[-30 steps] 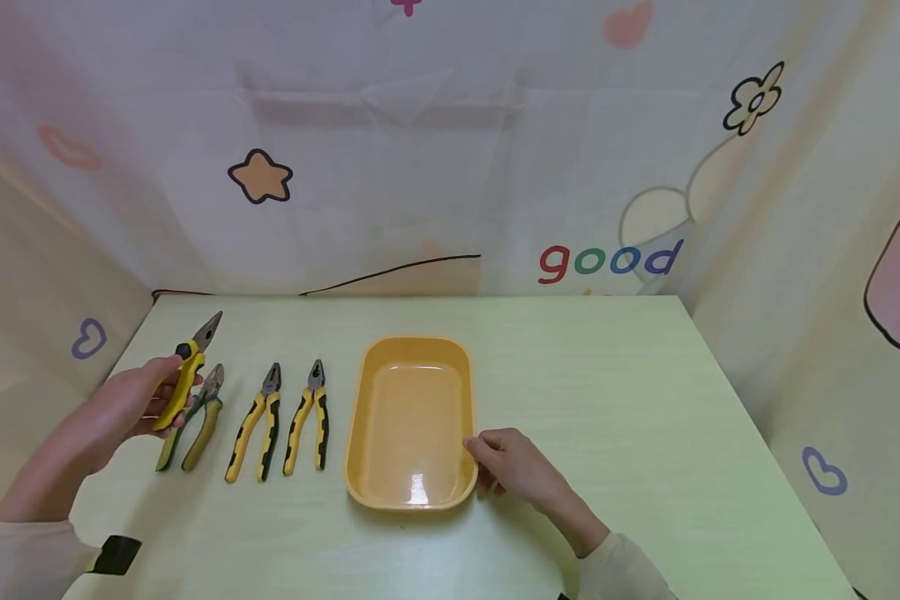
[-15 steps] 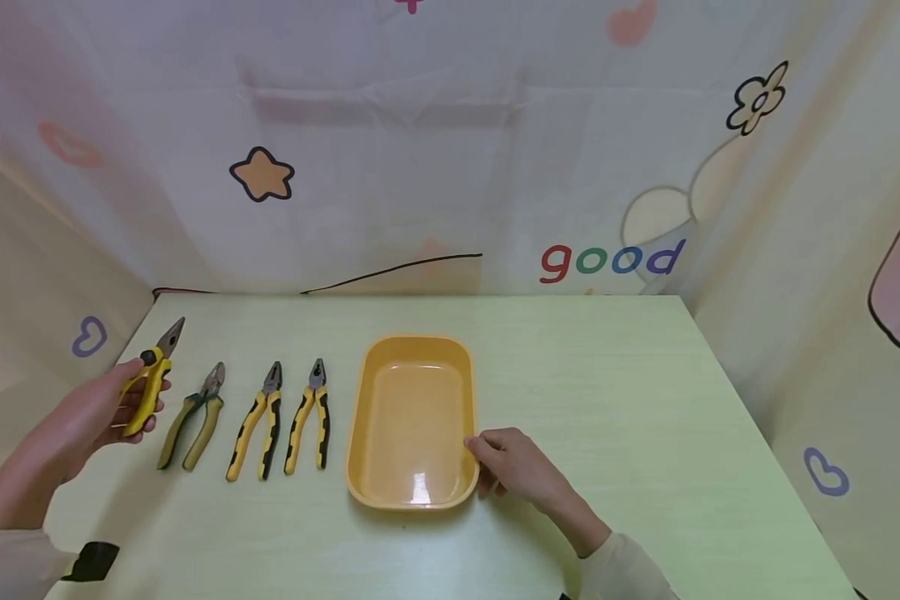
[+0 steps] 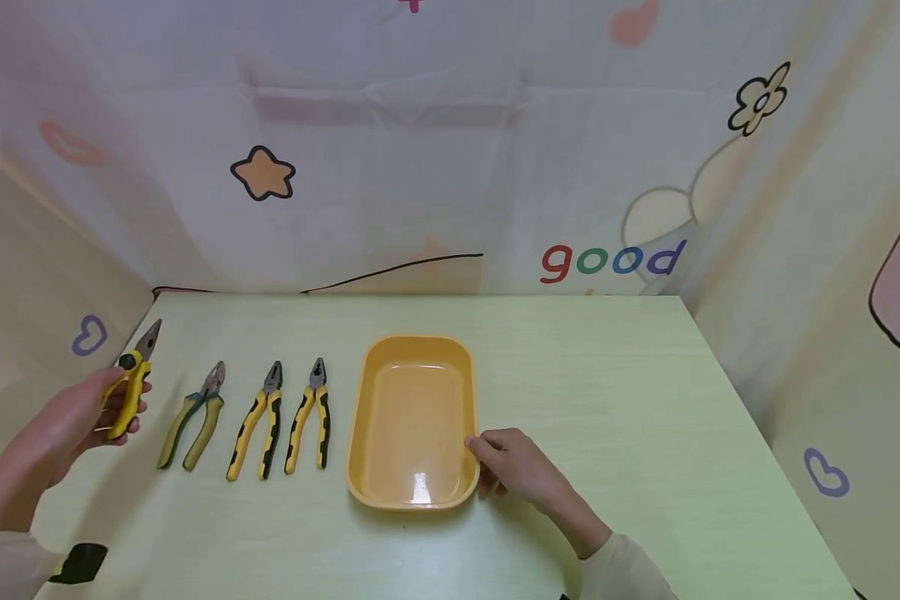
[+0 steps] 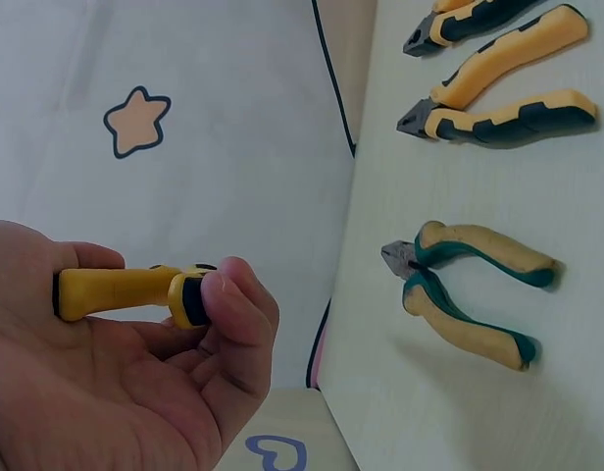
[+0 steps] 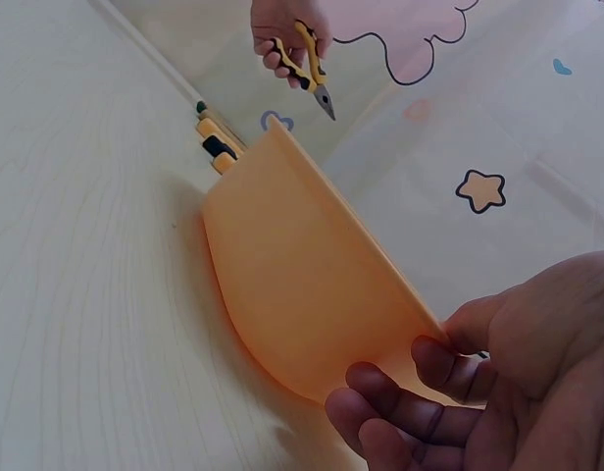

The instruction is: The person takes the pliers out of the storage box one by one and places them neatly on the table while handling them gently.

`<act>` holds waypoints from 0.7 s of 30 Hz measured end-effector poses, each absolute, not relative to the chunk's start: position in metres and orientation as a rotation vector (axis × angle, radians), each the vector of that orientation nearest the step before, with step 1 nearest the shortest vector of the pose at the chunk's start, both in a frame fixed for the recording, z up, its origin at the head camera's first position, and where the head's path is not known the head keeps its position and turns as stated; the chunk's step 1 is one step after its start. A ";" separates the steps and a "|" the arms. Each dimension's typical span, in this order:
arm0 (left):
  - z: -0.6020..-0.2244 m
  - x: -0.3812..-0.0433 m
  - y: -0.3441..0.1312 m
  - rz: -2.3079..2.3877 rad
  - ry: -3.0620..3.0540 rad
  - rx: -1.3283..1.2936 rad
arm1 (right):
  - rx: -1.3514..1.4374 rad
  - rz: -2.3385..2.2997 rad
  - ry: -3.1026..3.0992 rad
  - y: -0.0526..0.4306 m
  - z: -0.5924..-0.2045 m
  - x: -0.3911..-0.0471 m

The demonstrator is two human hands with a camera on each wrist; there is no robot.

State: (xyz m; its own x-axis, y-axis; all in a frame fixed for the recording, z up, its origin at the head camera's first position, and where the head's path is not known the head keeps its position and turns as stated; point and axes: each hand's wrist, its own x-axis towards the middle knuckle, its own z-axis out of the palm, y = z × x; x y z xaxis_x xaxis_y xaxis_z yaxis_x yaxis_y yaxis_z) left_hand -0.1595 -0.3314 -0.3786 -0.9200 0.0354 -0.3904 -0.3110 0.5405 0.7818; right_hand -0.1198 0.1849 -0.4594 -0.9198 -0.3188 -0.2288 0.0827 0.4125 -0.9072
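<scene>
My left hand (image 3: 75, 421) grips a pair of needle-nose pliers (image 3: 131, 398) by the yellow handles, raised above the table's left side, the metal nose pointing up and away. In the left wrist view, my fingers curl round the yellow grips (image 4: 116, 291). Right of that hand lie green-handled pliers (image 3: 212, 421), then two pairs of yellow-and-black pliers, one nearer (image 3: 243, 437) and one beside the tray (image 3: 297, 435). My right hand (image 3: 521, 467) holds the right rim of an orange tray (image 3: 412, 425); in the right wrist view its thumb is at the rim and its fingers are against the outer wall (image 5: 292, 255).
The tray stands mid-table on a pale green tabletop (image 3: 607, 400). A patterned curtain (image 3: 420, 167) hangs behind the table's back edge and along both sides.
My left hand has moved left with the needle-nose pliers, away from above the green-handled pliers, which now show fully. My right hand and the tray have stayed in place.
</scene>
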 end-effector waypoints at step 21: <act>-0.393 -0.160 -0.351 1.284 2.485 -0.310 | -0.211 -1.518 2.294 0.185 -0.459 -0.120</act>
